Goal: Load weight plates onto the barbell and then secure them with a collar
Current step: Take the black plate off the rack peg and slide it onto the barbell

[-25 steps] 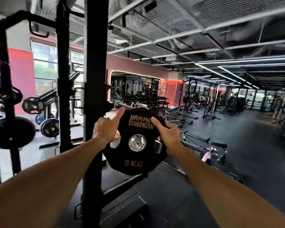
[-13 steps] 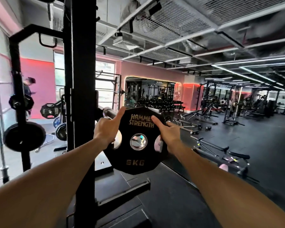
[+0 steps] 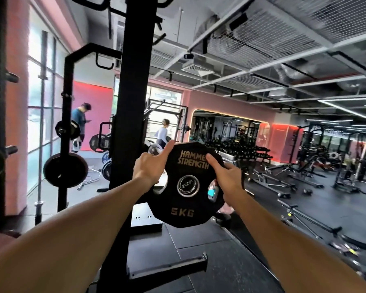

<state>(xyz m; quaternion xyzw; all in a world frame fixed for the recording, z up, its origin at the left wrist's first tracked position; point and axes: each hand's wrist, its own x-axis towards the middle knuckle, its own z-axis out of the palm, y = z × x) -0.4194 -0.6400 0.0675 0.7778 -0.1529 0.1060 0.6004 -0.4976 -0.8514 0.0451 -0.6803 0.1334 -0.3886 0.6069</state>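
A black 5 kg weight plate (image 3: 185, 210) marked "Hammer Strength" stands upright at arm's length in the centre. My left hand (image 3: 149, 169) grips its left edge and my right hand (image 3: 225, 176) grips its right edge, thumbs on its face. The end cap of the barbell sleeve (image 3: 188, 185), stamped "1500LB", fills the plate's centre hole. A short piece of the chrome barbell (image 3: 154, 149) shows behind the plate, just right of the rack post. No collar is visible.
A black rack upright (image 3: 131, 123) stands just left of the plate. Left of it, another post (image 3: 65, 127) carries stored plates. Two people stand in the background on the left. Benches and a dumbbell rack (image 3: 243, 149) fill the floor to the right.
The view has swung left, so the rack post moved right in the frame and two people came into sight. The barbell's end cap now shows in the plate's hole; both hands keep their grip.
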